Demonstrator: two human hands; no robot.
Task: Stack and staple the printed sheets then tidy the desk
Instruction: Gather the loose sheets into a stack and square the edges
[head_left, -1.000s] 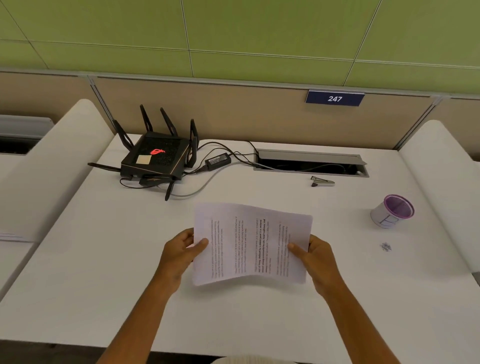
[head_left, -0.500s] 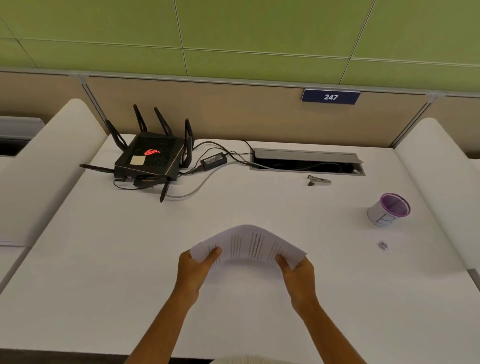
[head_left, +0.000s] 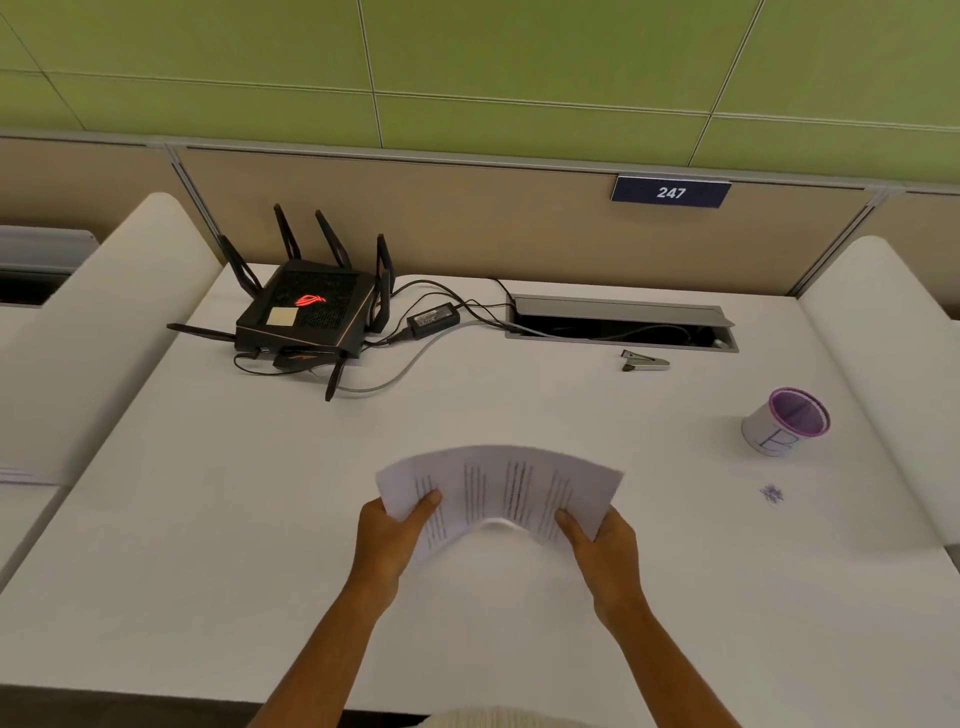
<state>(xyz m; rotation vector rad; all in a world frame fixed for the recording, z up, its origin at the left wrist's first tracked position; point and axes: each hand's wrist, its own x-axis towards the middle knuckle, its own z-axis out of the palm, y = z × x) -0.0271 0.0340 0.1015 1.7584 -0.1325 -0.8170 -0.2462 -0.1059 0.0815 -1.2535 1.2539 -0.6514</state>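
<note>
The printed sheets (head_left: 498, 488) are bowed upward into an arch above the white desk (head_left: 208, 519), near its front middle. My left hand (head_left: 389, 530) grips their left edge with the thumb on top. My right hand (head_left: 605, 540) grips the right edge the same way. A small grey stapler (head_left: 645, 361) lies on the desk far behind the sheets, just in front of the cable slot, untouched.
A black router (head_left: 306, 312) with antennas and a power brick (head_left: 432, 317) with cables sit at the back left. A metal cable slot (head_left: 621, 325) is at the back centre. A purple-rimmed cup (head_left: 787, 422) stands at the right, a small purple speck (head_left: 771, 492) near it.
The sheets went from held flat and tilted up to bowed into an arch, as both hands drew closer together and lower toward me.
</note>
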